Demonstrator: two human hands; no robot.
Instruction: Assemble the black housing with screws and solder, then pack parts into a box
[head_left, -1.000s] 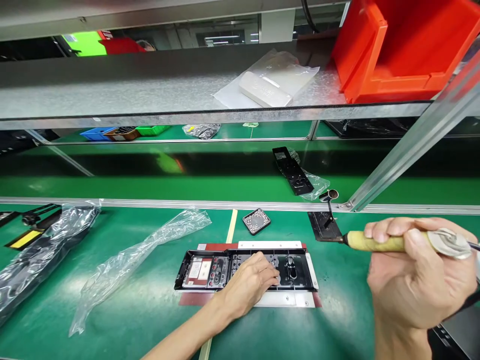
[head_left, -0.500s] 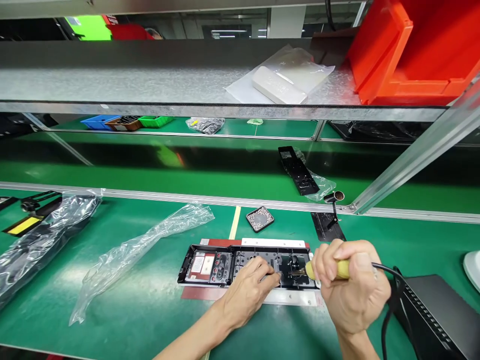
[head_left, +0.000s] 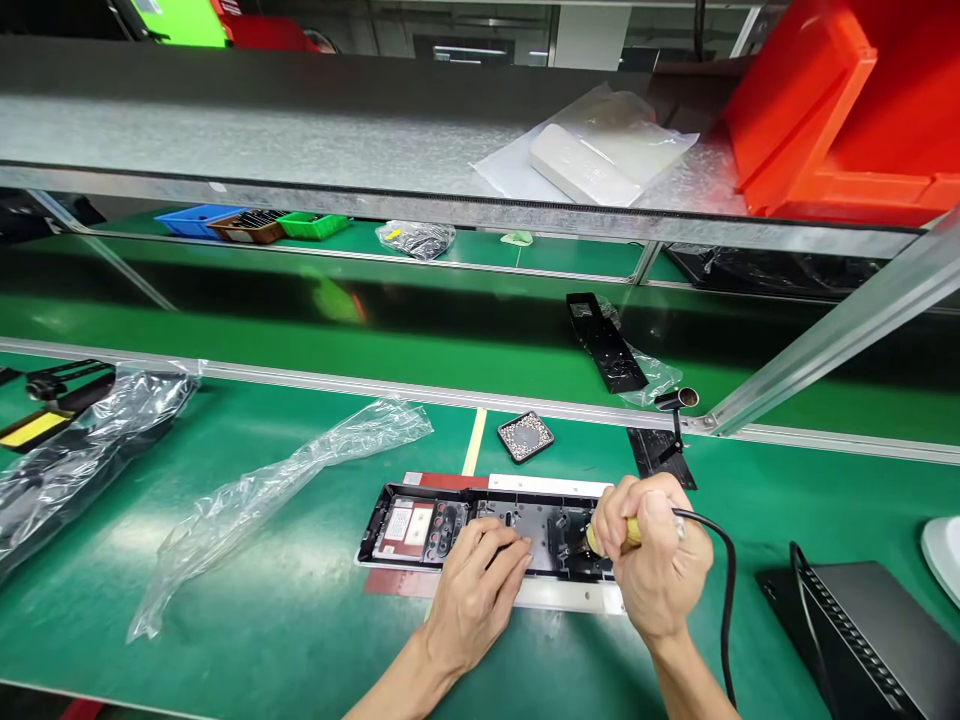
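A: Main part?
B: Black housing [head_left: 529, 518], laid lengthwise on the red-and-white fixture [head_left: 559, 595], mid-bench.
A: Right hand?
B: Yellow-handled tool [head_left: 634, 533] is gripped in the right hand [head_left: 660, 560], forearm angled in from lower right; tool is aimed into the housing's right end, tip contact unclear.
A: Left hand [head_left: 480, 590]?
B: Placed palm-down, fingers bent over the housing; can't be told if anything's pinched. Hands set apart.
A: Beyond?
B: Small tray [head_left: 525, 416] behind, filled with tiny pieces; clear plastic bag [head_left: 277, 500] spread leftward.
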